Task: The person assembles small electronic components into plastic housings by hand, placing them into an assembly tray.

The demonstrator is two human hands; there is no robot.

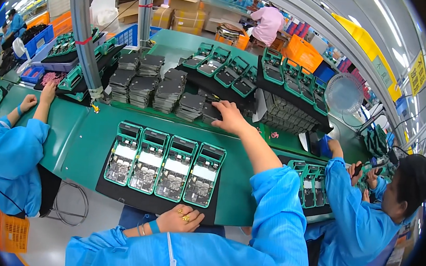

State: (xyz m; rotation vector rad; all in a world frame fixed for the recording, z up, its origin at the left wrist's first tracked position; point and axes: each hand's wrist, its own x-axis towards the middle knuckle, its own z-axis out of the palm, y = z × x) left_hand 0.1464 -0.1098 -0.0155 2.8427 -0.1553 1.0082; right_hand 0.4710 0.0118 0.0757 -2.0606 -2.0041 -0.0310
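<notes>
My right hand [229, 117] reaches forward over the green bench and grips a dark flat part [210, 112] at the near end of the stacks of dark parts [168, 89]. My left hand [181, 218] rests with fingers curled on the near edge of a black mat [109, 191], holding nothing. On that mat, several green jigs [164, 164] with circuit boards lie side by side between my hands.
A grey post [86, 36] rises at the left. More green jigs [238, 72] sit on the far side. A person in blue works on my left [3, 155] and another on my right [362, 217]. A white fan [344, 93] stands at the right.
</notes>
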